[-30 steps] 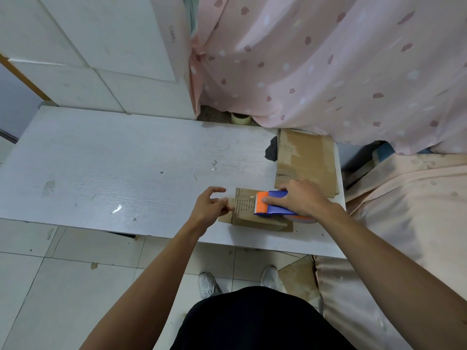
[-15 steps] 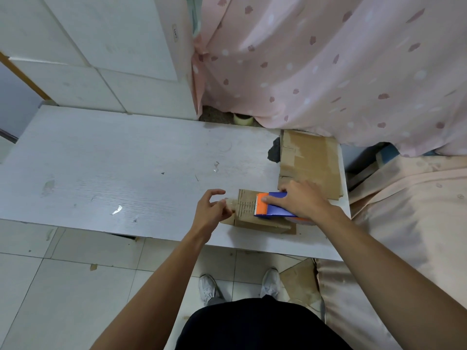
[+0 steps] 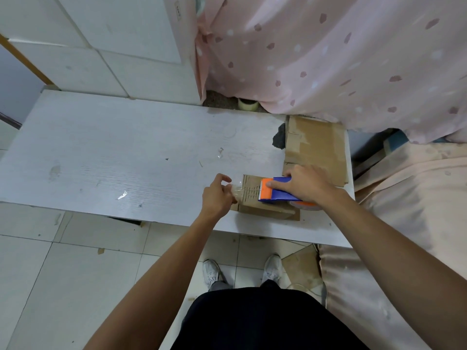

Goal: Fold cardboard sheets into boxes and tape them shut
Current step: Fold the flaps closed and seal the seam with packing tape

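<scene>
White wood-grain counter point(image 3: 126, 152) runs across the room, and near its front right corner sits a small cardboard box point(image 3: 265, 213), printed face up, close to the edge. A blue tape dispenser point(image 3: 280, 192) with an orange toothed end lies on top of the box, and its roll hangs past the box's right end. The person's right hand point(image 3: 305, 184) grips the dispenser from above, fingers point(image 3: 274, 184) wrapped over the blue body and the index finger laid out along it toward the orange end. A strip of clear tape point(image 3: 237, 192) stretches from that end over the box's left edge, where the left hand point(image 3: 217, 195) pinches its free end between thumb and curled fingers.

Just behind the box, touching the right hand's far side, a stack of flattened cardboard sheets point(image 3: 316, 147) rests at the counter's right end, with a dark lump point(image 3: 279, 137) beside it. A shiny tape scrap point(image 3: 122, 195) lies well to the left.

Behind the counter stands a pale tape roll point(image 3: 248, 104) under a spotted pink curtain point(image 3: 328, 59), next to a white cabinet point(image 3: 113, 34). Peach fabric point(image 3: 417, 198) covers something on the right. Below, white shoes point(image 3: 212, 271) stand on the tiled floor point(image 3: 63, 274).
</scene>
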